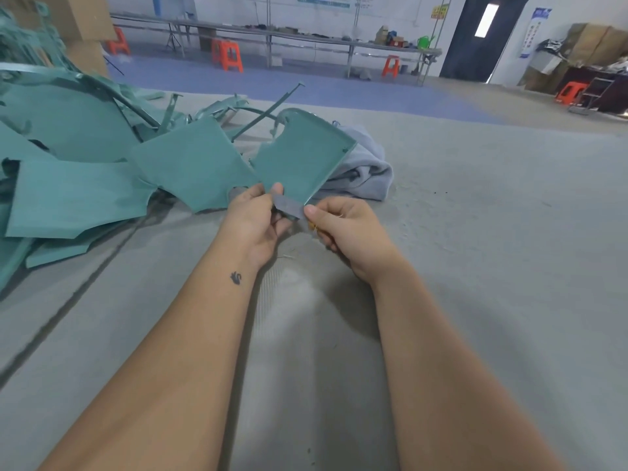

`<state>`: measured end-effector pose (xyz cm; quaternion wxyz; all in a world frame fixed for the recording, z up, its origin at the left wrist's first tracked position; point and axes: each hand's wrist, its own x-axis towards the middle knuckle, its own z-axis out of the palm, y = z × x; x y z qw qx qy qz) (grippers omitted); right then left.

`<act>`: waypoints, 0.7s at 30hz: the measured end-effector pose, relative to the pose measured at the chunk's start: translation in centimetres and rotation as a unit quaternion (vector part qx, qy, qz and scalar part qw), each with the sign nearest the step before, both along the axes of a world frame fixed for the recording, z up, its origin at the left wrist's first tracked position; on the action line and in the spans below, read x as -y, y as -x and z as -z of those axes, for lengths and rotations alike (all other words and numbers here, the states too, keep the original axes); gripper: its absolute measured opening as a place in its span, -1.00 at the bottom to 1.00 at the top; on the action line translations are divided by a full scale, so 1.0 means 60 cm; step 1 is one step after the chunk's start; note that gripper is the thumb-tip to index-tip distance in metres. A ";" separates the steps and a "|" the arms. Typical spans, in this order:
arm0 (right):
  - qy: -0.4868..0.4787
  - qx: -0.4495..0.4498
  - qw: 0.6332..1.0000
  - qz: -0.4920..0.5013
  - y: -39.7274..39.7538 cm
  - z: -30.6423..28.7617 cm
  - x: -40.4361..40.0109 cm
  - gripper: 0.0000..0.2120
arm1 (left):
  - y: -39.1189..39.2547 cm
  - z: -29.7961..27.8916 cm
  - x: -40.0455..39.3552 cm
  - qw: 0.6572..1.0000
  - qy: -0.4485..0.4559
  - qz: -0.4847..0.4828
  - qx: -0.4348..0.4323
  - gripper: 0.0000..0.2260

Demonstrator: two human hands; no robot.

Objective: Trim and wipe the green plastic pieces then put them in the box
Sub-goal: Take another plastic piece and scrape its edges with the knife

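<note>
A: Where was the green piece (302,154)?
B: Held up above the grey tabletop (475,266), left hand (255,222) pinching its lower edge.
A: Right hand (343,232)?
B: Fingers curled, pinching a small grey tab (288,208) at that edge.

A: any text readable from where you sit?

B: no. Yellow sign (439,11) on the far wall has dark characters, too small to make out. Blue poster (536,30) right of the door (475,35): lines of print, blurred. White-and-teal banner (323,1) at the top of the wall is cut off by the frame edge, illegible.

A: anything on the piece in my grip, or the cartons?

B: green plastic piece (302,158) shows no marking I can see. Cardboard boxes (591,42) at right show no legible print either.
</note>
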<state>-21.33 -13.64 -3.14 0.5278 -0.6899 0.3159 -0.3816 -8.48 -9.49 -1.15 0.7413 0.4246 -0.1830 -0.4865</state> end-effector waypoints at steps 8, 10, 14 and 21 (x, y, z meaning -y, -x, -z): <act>-0.074 0.129 0.981 0.127 0.013 -0.002 0.014 -0.59 | -0.005 0.006 0.002 0.999 0.001 0.037 0.009 -0.85; -0.100 0.146 0.977 0.120 0.015 -0.006 0.016 -0.57 | -0.004 0.008 0.004 0.999 0.013 0.032 -0.003 -0.85; -0.046 0.035 0.998 0.009 0.008 -0.007 0.000 -0.61 | -0.011 0.008 0.005 0.997 0.041 0.000 -0.059 -0.84; -0.023 0.013 0.999 0.025 0.004 -0.008 -0.006 -0.60 | -0.017 0.008 0.005 0.996 0.037 0.019 -0.076 -0.87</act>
